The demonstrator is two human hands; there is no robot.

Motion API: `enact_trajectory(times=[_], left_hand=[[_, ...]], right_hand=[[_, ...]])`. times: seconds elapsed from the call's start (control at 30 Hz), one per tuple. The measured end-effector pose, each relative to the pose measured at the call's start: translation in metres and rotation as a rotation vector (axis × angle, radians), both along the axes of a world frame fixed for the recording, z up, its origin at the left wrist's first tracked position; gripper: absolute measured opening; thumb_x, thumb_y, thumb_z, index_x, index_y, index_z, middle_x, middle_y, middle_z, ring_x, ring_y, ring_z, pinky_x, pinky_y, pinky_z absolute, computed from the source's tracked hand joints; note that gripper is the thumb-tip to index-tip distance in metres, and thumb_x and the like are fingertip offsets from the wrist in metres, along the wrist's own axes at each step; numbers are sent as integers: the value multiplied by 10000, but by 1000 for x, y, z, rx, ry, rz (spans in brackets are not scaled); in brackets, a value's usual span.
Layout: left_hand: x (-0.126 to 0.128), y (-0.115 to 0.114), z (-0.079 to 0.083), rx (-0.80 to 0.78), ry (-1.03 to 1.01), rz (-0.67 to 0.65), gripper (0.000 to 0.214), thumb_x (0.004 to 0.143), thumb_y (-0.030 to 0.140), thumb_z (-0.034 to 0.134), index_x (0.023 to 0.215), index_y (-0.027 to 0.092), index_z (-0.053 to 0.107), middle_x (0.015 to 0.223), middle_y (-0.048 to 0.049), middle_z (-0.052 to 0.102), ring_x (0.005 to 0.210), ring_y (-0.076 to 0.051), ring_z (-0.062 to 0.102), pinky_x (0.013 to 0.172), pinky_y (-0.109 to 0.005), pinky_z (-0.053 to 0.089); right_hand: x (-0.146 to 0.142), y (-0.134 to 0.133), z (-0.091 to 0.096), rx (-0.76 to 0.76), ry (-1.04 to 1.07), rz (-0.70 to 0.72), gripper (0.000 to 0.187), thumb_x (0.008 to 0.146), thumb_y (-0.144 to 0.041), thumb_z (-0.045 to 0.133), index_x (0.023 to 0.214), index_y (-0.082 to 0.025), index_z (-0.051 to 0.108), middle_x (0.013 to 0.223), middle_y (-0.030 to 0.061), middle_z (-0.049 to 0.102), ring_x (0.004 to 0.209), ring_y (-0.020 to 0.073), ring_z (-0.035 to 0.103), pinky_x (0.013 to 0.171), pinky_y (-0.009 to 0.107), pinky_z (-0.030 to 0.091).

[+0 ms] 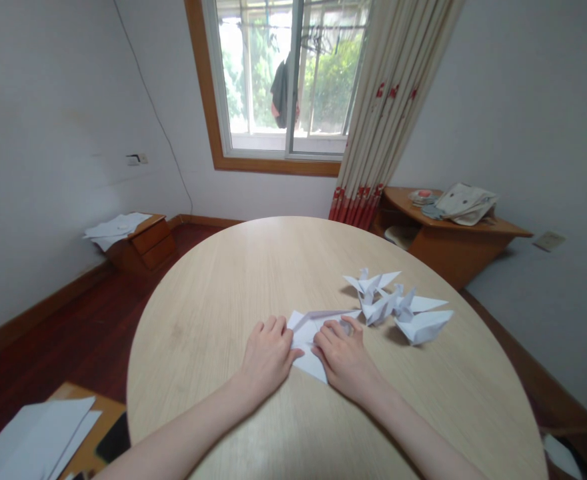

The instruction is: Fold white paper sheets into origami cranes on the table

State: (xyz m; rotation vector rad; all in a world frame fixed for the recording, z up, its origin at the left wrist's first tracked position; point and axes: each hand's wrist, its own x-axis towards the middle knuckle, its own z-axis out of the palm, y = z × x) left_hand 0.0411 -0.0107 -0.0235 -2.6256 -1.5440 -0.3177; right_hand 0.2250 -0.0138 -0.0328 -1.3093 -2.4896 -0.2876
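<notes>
A partly folded sheet of white paper [311, 364] lies on the round table in front of me, one flap raised along its far edge. My left hand [269, 353] is closed at the paper's left edge, fingers curled and thumb on the near part. On the paper's right side, my right hand [344, 357] presses down with bent fingers, closed on it; the fingertips partly hide the folds. Just beyond my right hand stand several folded white paper cranes, among them a back one [368, 283] and a right one [421, 323].
The round wooden table [198, 300] fills the middle. A low stand with white sheets [33, 437] and a dark object [114, 440] is at lower left. A small cabinet [146, 247] stands back left, a corner desk [453, 247] back right beside the curtain [373, 133].
</notes>
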Motion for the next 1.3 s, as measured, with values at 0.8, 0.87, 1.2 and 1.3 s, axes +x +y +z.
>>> enact_trajectory(times=[0.8, 0.87, 1.2, 1.3], left_hand=[[-13, 6, 0, -104, -91, -154, 280, 883, 50, 479, 1077, 236, 560, 1221, -88, 488, 1083, -262, 483, 857, -397, 406], [-14, 6, 0, -106, -91, -154, 282, 889, 51, 472, 1083, 236, 557, 1237, -94, 481, 1107, -268, 475, 871, -406, 403], [-16, 8, -4, -115, -55, -186, 489, 909, 33, 421, 1272, 344, 523, 1301, -101, 446, 1171, -281, 441, 907, -430, 392], [-17, 9, -5, -110, -18, -188, 543, 913, 42, 437, 1331, 386, 483, 1354, -112, 418, 1204, -296, 429, 915, -445, 388]], right_hand=[[6, 2, 7, -36, 91, 6, 176, 810, -79, 517, 920, -209, 563, 939, 44, 673, 1070, 246, 515, 1029, 467, 152], [7, 2, 9, -41, 79, 10, 193, 802, -77, 515, 933, -210, 565, 966, 52, 672, 1078, 248, 512, 1032, 467, 151], [10, 2, 8, -65, 2, 34, 210, 738, -62, 538, 893, -192, 594, 991, 58, 664, 1074, 250, 495, 1030, 454, 145], [12, 2, 7, -41, -17, 31, 201, 739, -54, 538, 869, -190, 607, 997, 58, 665, 1084, 251, 487, 1026, 452, 144]])
